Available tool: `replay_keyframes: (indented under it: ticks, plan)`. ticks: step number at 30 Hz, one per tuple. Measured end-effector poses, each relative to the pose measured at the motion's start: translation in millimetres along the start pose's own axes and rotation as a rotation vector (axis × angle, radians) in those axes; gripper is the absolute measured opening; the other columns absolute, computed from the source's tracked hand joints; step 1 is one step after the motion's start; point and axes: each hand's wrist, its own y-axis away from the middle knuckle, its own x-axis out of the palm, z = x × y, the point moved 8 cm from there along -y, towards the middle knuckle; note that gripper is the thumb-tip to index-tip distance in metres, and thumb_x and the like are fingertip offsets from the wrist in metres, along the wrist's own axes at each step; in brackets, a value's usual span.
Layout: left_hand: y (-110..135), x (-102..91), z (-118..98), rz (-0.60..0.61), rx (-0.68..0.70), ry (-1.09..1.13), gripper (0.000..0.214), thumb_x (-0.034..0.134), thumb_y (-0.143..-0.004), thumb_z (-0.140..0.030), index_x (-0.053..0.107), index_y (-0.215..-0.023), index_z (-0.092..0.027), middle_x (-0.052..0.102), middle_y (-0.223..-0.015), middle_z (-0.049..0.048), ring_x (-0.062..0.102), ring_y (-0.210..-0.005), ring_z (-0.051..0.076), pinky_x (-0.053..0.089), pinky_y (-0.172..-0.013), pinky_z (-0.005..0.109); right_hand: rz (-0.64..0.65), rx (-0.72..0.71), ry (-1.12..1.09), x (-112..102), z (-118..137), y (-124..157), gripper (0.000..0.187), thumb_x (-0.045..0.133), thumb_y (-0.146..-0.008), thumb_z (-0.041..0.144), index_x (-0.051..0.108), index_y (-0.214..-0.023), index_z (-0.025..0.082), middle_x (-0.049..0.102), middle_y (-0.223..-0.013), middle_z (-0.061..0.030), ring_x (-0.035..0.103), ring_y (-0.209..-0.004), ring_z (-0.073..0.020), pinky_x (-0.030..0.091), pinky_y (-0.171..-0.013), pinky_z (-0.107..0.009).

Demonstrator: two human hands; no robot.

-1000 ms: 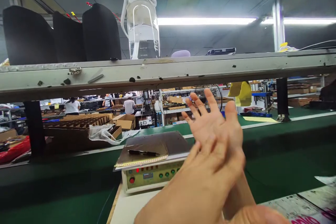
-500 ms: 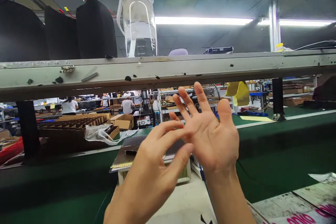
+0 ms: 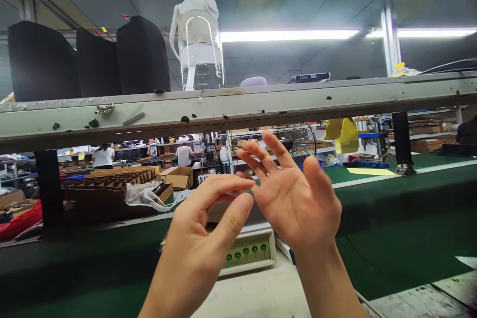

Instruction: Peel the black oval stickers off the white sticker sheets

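Observation:
In the middle of the head view, both my hands are raised in front of a bench. My right hand (image 3: 298,203) has its palm towards me, fingers apart and slightly curled, with nothing in it. Close by on the left, my left hand (image 3: 204,238) is half curled, a gap showing between thumb and fingers. Its fingertips reach the little-finger edge of my right palm; whether they touch is hard to tell. Behind and below them stands a pale box (image 3: 274,253) with a row of green buttons, partly covered by my left hand.
Overhead runs a white shelf (image 3: 238,107) bearing a clear water bottle (image 3: 201,49) and dark curved panels (image 3: 141,54). Beyond lie a green belt (image 3: 410,203), a divided carton (image 3: 112,179), a plastic bag (image 3: 143,194) and a fan (image 3: 303,139). Several people work farther back.
My right hand has tipped, its fingers leaning further left and curling more. My left hand has shifted slightly left, its fingers straighter. The view has tilted up a little, revealing the box's green buttons.

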Motion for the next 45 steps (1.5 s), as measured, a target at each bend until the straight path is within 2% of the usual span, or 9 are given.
replay_keyframes:
  ticks: [3, 6, 8, 15, 23, 29, 35, 40, 45]
  plan:
    - [1.4, 6.3, -4.1, 0.026, 0.031, 0.040, 0.012, 0.060, -0.094, -0.033, 0.065, -0.105, -0.036, 0.060, -0.113, -0.0073, 0.055, -0.108, 0.011, 0.046, -0.092, 0.017, 0.034, -0.006, 0.204, 3.0, -3.3, 1.4, 0.045, 0.069, -0.085, 0.042, 0.055, -0.125, 0.027, 0.052, -0.127, -0.0037, 0.042, -0.124, -0.0203, 0.039, -0.104, -0.033]
    - [1.6, 6.0, -10.3, 0.019, 0.082, 0.080, 0.011, 0.059, -0.094, -0.029, 0.065, -0.103, -0.033, 0.060, -0.114, -0.0046, 0.054, -0.112, 0.015, 0.047, -0.097, 0.025, 0.078, 0.013, 0.332, 5.7, -9.5, 1.9, 0.047, 0.071, -0.086, 0.041, 0.054, -0.127, 0.028, 0.053, -0.126, -0.0046, 0.042, -0.125, -0.0192, 0.038, -0.105, -0.031]
    - [1.3, 2.7, -13.9, -0.001, 0.114, 0.085, 0.011, 0.060, -0.094, -0.026, 0.066, -0.101, -0.031, 0.060, -0.113, -0.0031, 0.054, -0.112, 0.016, 0.047, -0.098, 0.027, 0.093, 0.011, 0.355, 6.1, -12.2, 1.3, 0.047, 0.071, -0.086, 0.042, 0.054, -0.128, 0.029, 0.053, -0.125, -0.0049, 0.043, -0.124, -0.0185, 0.039, -0.103, -0.030]
    - [-0.5, -7.4, -13.7, -0.060, 0.121, 0.131, 0.007, 0.060, -0.093, -0.022, 0.065, -0.096, -0.026, 0.060, -0.108, -0.0020, 0.054, -0.108, 0.012, 0.047, -0.094, 0.018, 0.061, -0.010, 0.414, 0.7, -15.4, -0.9, 0.045, 0.074, -0.084, 0.042, 0.056, -0.124, 0.033, 0.054, -0.121, -0.0019, 0.044, -0.121, -0.0161, 0.040, -0.099, -0.025]
    - [-0.7, -7.2, -8.9, -0.079, 0.101, 0.226, 0.004, 0.060, -0.093, -0.021, 0.059, -0.090, -0.024, 0.062, -0.103, -0.0028, 0.057, -0.102, 0.011, 0.049, -0.091, 0.018, 0.036, 0.025, 0.457, -0.3, -17.2, -0.6, 0.044, 0.074, -0.084, 0.045, 0.057, -0.123, 0.033, 0.054, -0.120, -0.0013, 0.045, -0.119, -0.0163, 0.042, -0.096, -0.023]
    - [-2.0, -7.5, -8.0, -0.094, 0.056, 0.213, 0.017, 0.061, -0.093, -0.022, 0.059, -0.109, -0.026, 0.061, -0.112, -0.0011, 0.058, -0.099, 0.010, 0.049, -0.090, 0.018, 0.031, 0.016, 0.445, -1.5, -17.7, -1.1, 0.041, 0.072, -0.087, 0.041, 0.057, -0.123, 0.032, 0.053, -0.122, -0.0021, 0.046, -0.118, -0.0154, 0.045, -0.093, -0.021]
    - [-1.3, -2.3, -7.3, -0.053, -0.008, 0.247, 0.002, 0.059, -0.094, -0.022, 0.061, -0.094, -0.020, 0.065, -0.099, -0.0002, 0.060, -0.091, 0.010, 0.048, -0.084, 0.017, -0.001, 0.019, 0.465, -2.5, -15.2, -0.6, 0.039, 0.072, -0.086, 0.041, 0.058, -0.121, 0.033, 0.054, -0.118, -0.0020, 0.045, -0.119, -0.0183, 0.043, -0.097, -0.027]
    - [-0.4, -2.5, -7.3, -0.056, -0.009, 0.295, 0.003, 0.058, -0.094, -0.019, 0.058, -0.092, -0.022, 0.064, -0.100, -0.0014, 0.059, -0.095, 0.010, 0.048, -0.087, 0.019, -0.012, 0.029, 0.449, -1.8, -16.1, -0.5, 0.040, 0.073, -0.085, 0.042, 0.058, -0.121, 0.032, 0.054, -0.117, -0.0028, 0.046, -0.118, -0.0202, 0.043, -0.098, -0.031]
    - [-3.0, -3.9, -7.3, -0.075, 0.027, 0.240, 0.009, 0.058, -0.095, -0.021, 0.060, -0.102, -0.025, 0.063, -0.109, -0.0016, 0.059, -0.102, 0.010, 0.048, -0.089, 0.015, 0.015, 0.046, 0.395, -1.4, -20.4, -0.6, 0.038, 0.071, -0.087, 0.037, 0.057, -0.122, 0.031, 0.052, -0.120, -0.0022, 0.049, -0.114, -0.0160, 0.044, -0.096, -0.025]
